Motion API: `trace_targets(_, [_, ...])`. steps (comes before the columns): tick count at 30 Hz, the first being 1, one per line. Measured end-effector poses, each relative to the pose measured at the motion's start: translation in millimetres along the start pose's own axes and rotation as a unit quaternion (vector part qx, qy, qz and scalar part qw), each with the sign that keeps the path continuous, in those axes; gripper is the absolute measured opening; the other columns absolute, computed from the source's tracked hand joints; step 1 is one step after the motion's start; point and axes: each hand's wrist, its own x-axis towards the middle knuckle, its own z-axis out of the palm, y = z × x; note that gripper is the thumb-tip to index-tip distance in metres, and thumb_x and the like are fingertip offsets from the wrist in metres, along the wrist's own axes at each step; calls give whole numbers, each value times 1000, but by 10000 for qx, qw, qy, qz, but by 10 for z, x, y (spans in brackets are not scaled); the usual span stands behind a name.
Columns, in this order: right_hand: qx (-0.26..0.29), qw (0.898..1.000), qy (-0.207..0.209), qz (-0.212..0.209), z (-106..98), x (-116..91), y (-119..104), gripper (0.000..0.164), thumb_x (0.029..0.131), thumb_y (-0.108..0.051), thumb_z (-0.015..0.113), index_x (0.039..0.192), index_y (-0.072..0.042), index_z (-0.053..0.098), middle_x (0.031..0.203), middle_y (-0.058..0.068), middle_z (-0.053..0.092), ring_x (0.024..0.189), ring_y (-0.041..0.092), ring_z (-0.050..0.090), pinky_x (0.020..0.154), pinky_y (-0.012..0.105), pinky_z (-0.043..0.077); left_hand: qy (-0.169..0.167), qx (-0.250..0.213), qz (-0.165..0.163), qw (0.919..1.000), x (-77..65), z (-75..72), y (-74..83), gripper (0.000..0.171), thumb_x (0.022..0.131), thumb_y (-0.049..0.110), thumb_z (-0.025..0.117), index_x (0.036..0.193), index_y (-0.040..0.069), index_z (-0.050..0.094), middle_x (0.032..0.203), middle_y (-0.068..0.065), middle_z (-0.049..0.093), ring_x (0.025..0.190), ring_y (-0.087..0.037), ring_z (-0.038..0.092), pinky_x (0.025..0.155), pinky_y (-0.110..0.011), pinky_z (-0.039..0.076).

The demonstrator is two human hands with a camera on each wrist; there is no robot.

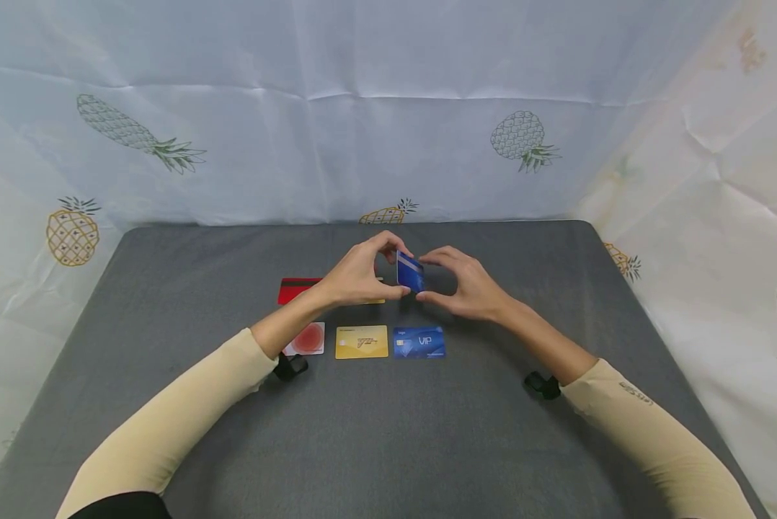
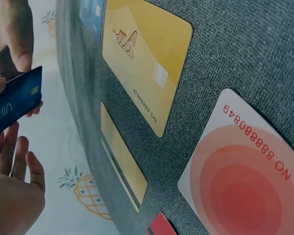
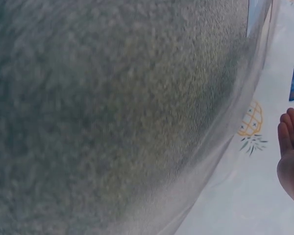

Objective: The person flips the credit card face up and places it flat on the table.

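A blue bank-style card (image 1: pixel 409 272) is held up off the table between both hands, its striped back showing in the head view. Its VIP face with a chip shows in the left wrist view. My left hand (image 1: pixel 361 275) grips the card's left side between thumb and fingers. On the other side, my right hand (image 1: pixel 468 285) has thumb and forefinger at the card's right corners, pinching its edges. Below the hands lies a second blue VIP card (image 1: pixel 419 343), beside a gold VIP card (image 1: pixel 361 342) and a white card with red circles (image 2: pixel 240 191).
Behind the left hand lie a red card (image 1: pixel 296 288) with a black stripe and a yellow striped card (image 2: pixel 122 156), both partly covered in the head view. All rest on a grey cloth-covered table (image 1: pixel 388 440). A pineapple-print curtain (image 1: pixel 336 158) hangs behind.
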Motion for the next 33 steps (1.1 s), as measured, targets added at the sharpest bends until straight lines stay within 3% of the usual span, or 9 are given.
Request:
trace_targets(9, [316, 9990, 277, 131, -57, -13, 30, 57, 93, -25, 83, 143, -3, 67, 141, 17, 68, 130, 38, 67, 112, 61, 53, 41, -2, 90, 10000, 16, 9, -12, 57, 85, 22, 88, 133, 9, 60, 128, -12, 66, 112, -31, 59, 96, -45, 48])
trace_targets(16, [587, 9962, 644, 76, -64, -1, -25, 50, 94, -18, 82, 140, -3, 69, 139, 16, 70, 129, 36, 67, 113, 58, 53, 112, 28, 103, 9999, 17, 11, -19, 54, 84, 24, 89, 130, 11, 65, 125, -12, 68, 112, -43, 59, 91, -42, 43])
trace_targets(25, [868, 9911, 1005, -71, -60, 20, -94, 50, 93, -14, 83, 141, -7, 70, 139, 15, 70, 129, 35, 68, 115, 57, 52, 168, 221, 106, 9996, 14, 11, -28, 55, 85, 27, 88, 132, 8, 68, 129, -14, 72, 109, -42, 59, 90, -42, 43])
trace_targets(33, [1032, 9892, 1033, -105, -67, 39, -138, 49, 93, -12, 84, 141, -9, 71, 140, 14, 70, 131, 34, 67, 116, 55, 52, 218, 420, 63, 9989, 11, 20, -25, 57, 86, 29, 89, 136, 10, 69, 131, -8, 73, 108, -39, 60, 88, -41, 44])
